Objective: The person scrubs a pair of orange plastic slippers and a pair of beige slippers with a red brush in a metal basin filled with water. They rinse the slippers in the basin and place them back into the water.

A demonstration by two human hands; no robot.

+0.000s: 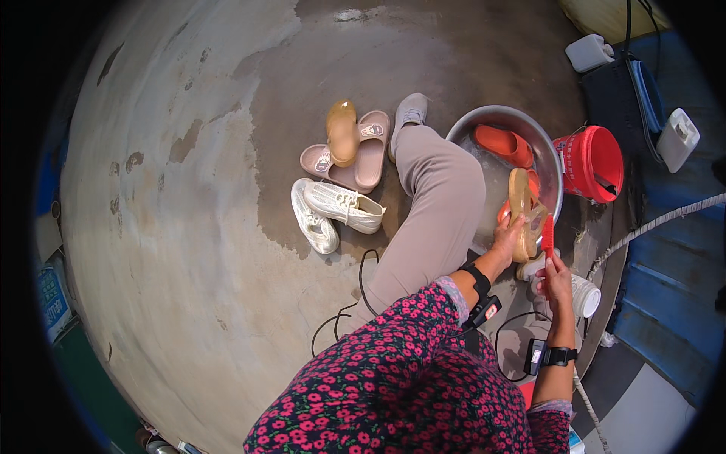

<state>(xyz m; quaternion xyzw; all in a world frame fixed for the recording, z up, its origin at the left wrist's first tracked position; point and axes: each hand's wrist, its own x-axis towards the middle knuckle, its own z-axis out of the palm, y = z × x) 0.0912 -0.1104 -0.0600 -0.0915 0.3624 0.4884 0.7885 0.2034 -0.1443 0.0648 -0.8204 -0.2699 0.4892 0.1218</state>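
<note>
My left hand (pixel 505 241) grips a tan slipper (pixel 519 196) by its side, over the near right rim of a metal basin (pixel 499 113). In my right hand (pixel 556 278) is a red scrub brush (pixel 548 235), its bristles beside the slipper's strap; whether they touch I cannot tell. An orange slipper (pixel 505 144) lies in the basin's cloudy water. A second orange slipper (pixel 533 184) is partly hidden behind the tan one.
Left of my leg lie a tan slipper (pixel 342 133), pink slides (pixel 371 159) and white lace-up shoes (pixel 346 207). A red bucket (pixel 604 147) stands right of the basin. Near my right wrist is a white container (pixel 587 298). A wrapped rope or hose (pixel 652 227) crosses the right side.
</note>
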